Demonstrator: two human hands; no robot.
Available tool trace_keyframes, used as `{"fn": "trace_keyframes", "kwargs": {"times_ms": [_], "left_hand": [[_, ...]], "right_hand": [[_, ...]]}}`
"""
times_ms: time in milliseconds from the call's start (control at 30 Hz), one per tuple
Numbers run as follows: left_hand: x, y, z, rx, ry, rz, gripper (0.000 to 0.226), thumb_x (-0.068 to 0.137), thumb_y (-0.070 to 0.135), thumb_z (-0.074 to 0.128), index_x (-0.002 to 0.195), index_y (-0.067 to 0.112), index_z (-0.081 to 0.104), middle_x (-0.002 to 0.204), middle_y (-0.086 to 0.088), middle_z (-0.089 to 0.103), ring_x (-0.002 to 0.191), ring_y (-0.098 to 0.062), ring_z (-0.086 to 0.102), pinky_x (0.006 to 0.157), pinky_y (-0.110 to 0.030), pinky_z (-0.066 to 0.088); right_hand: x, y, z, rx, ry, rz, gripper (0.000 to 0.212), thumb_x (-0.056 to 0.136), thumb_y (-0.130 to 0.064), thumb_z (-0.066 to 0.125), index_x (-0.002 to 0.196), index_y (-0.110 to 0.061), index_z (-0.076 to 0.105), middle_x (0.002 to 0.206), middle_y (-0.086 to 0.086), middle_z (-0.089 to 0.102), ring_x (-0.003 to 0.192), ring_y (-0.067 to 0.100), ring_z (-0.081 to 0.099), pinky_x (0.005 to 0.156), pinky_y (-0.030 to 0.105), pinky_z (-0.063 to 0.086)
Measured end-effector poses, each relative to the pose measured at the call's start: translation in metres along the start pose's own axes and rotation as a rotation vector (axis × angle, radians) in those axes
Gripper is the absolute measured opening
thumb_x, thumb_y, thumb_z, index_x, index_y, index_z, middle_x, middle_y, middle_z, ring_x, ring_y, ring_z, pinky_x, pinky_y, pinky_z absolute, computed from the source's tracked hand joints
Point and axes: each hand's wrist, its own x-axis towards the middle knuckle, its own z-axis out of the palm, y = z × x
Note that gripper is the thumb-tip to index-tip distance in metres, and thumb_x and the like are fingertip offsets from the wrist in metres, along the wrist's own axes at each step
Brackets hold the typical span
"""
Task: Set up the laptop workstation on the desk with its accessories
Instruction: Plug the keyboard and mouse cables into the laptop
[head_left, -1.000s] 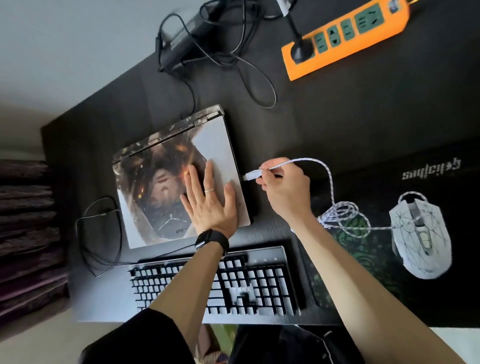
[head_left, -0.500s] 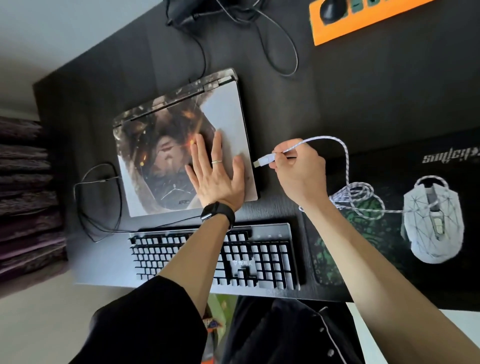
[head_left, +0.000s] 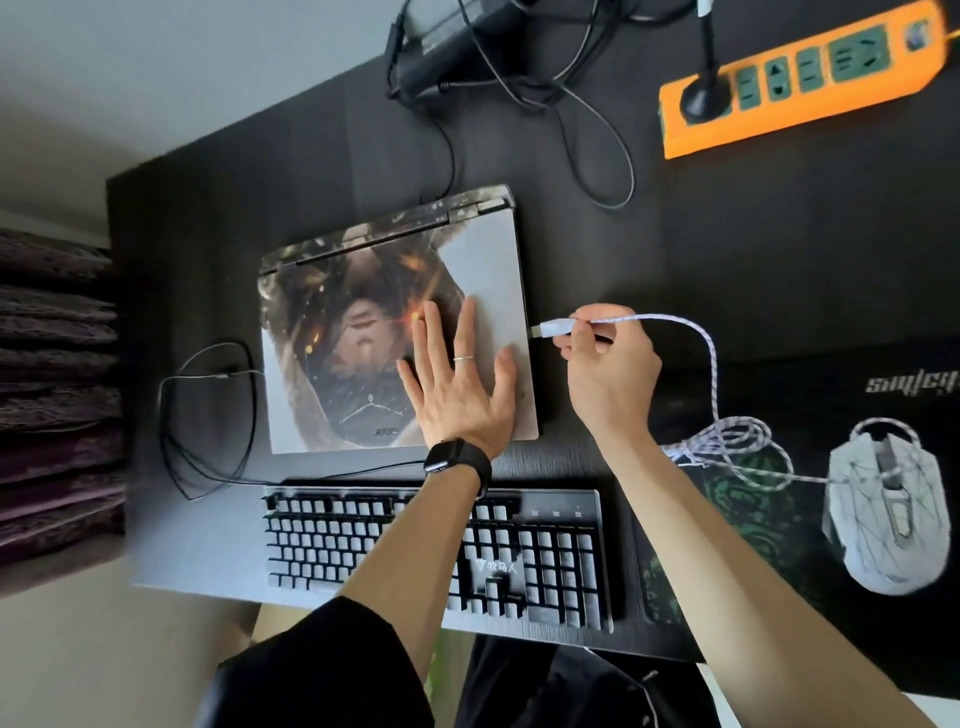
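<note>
The left hand (head_left: 457, 395), fingers spread flat, is steadying the laptop (head_left: 488, 270). The right hand (head_left: 613, 374) is pinching the USB plug (head_left: 556, 328) just beside it. Feeding it in level matters.

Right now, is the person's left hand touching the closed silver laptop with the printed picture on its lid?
Touching. The head view shows the left hand lying flat, fingers spread, on the closed silver laptop.

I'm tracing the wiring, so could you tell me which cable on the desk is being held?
The white braided mouse cable: the right hand pinches its USB plug beside the laptop's right edge. The black cables lie untouched.
</note>
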Motion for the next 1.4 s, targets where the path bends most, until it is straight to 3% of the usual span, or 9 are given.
{"fn": "trace_keyframes", "kwargs": {"times_ms": [200, 333, 500, 700, 833, 1000, 1200, 1400], "left_hand": [[0.001, -0.001, -0.002, 0.004, 0.002, -0.005, 0.066, 0.094, 0.060, 0.035, 0.154, 0.040, 0.018, 0.166, -0.001, 0.008, 0.153, -0.019, -0.001, 0.120, -0.058, 0.006], [0.008, 0.009, -0.005, -0.006, -0.039, -0.031, 0.068, 0.092, 0.063, 0.034, 0.154, 0.036, 0.023, 0.166, -0.004, 0.007, 0.153, -0.023, -0.002, 0.120, -0.059, 0.004], [0.001, 0.007, -0.007, 0.019, -0.039, -0.023, 0.064, 0.095, 0.059, 0.031, 0.155, 0.038, 0.019, 0.166, -0.003, 0.007, 0.153, -0.023, 0.001, 0.119, -0.060, 0.010], [0.001, 0.010, -0.003, 0.007, 0.013, -0.035, 0.065, 0.093, 0.060, 0.028, 0.154, 0.038, 0.022, 0.165, -0.002, 0.011, 0.153, -0.023, 0.003, 0.119, -0.059, 0.010], [0.002, 0.009, -0.003, 0.013, 0.015, -0.034, 0.065, 0.093, 0.061, 0.026, 0.154, 0.039, 0.022, 0.166, -0.001, 0.010, 0.153, -0.021, 0.002, 0.120, -0.058, 0.008], [0.002, 0.009, -0.001, 0.007, 0.013, -0.044, 0.066, 0.092, 0.062, 0.025, 0.154, 0.040, 0.022, 0.166, 0.000, 0.010, 0.153, -0.020, 0.000, 0.120, -0.057, 0.007], [0.002, 0.008, 0.000, -0.005, 0.036, -0.035, 0.066, 0.092, 0.061, 0.029, 0.154, 0.039, 0.024, 0.165, -0.001, 0.012, 0.153, -0.021, 0.003, 0.119, -0.058, 0.010], [0.003, 0.007, 0.002, -0.005, 0.049, -0.025, 0.065, 0.093, 0.061, 0.029, 0.154, 0.039, 0.023, 0.165, 0.000, 0.012, 0.153, -0.021, 0.004, 0.119, -0.058, 0.009]], "right_hand": [[0.006, -0.008, 0.005, -0.027, -0.045, -0.013, 0.010, 0.100, -0.018, 0.058, 0.107, -0.017, 0.065, 0.088, -0.007, 0.074, 0.086, 0.007, 0.074, 0.091, 0.038, 0.057], [0.011, -0.008, 0.002, -0.017, -0.077, 0.040, 0.011, 0.098, -0.015, 0.058, 0.101, -0.022, 0.067, 0.079, -0.010, 0.075, 0.083, 0.005, 0.075, 0.094, 0.041, 0.057], [0.019, -0.017, -0.012, -0.181, -0.191, 0.071, 0.014, 0.097, -0.016, 0.058, 0.100, -0.023, 0.070, 0.071, -0.014, 0.073, 0.089, 0.015, 0.074, 0.099, 0.038, 0.053], [0.017, -0.019, 0.000, -0.207, -0.067, -0.028, 0.017, 0.098, -0.016, 0.058, 0.106, -0.018, 0.073, 0.084, -0.001, 0.078, 0.094, 0.018, 0.072, 0.096, 0.027, 0.047], [0.013, -0.007, -0.001, -0.149, -0.052, -0.051, 0.015, 0.097, -0.014, 0.059, 0.100, -0.020, 0.073, 0.076, -0.005, 0.076, 0.086, 0.010, 0.075, 0.096, 0.038, 0.053], [0.010, 0.001, -0.013, -0.105, -0.139, -0.009, 0.025, 0.094, -0.020, 0.064, 0.080, -0.041, 0.067, 0.070, -0.013, 0.075, 0.077, 0.004, 0.075, 0.093, 0.046, 0.057], [0.000, -0.004, 0.008, 0.271, -0.118, 0.253, 0.012, 0.089, -0.013, 0.074, 0.099, -0.019, 0.073, 0.079, -0.001, 0.079, 0.082, 0.016, 0.078, 0.084, 0.040, 0.062], [0.002, -0.007, 0.012, 0.376, -0.073, 0.320, 0.012, 0.093, -0.010, 0.070, 0.105, -0.012, 0.068, 0.090, 0.006, 0.079, 0.082, 0.016, 0.078, 0.068, 0.027, 0.060]]}}
